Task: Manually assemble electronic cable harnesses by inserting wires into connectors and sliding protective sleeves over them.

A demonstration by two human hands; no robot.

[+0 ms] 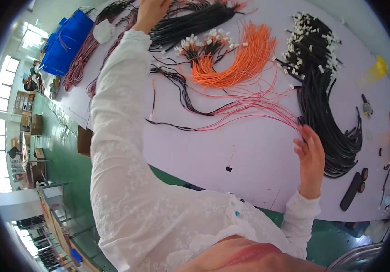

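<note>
My left hand (153,12) reaches to the far edge of the view, over bundles of black and dark red wire; its fingertips are cut off by the picture's edge. Thin red wires (254,105) with black-sleeved ends (190,105) stretch across the table, and their right ends come together at the fingertips of my right hand (312,156). The fingers of that hand are curled, closed on those ends beside a small dark piece. Just right of it lies a thick bundle of black cables (328,118) with white connectors (310,45) at its far end.
A curved bundle of orange wires (245,61) with white connectors lies mid-table, near black cables (195,22). A blue bin (66,43) stands far left. A small black part (229,169), a dark elongated tool (351,191) and a yellow-capped bottle (377,68) are on the pale table (186,152).
</note>
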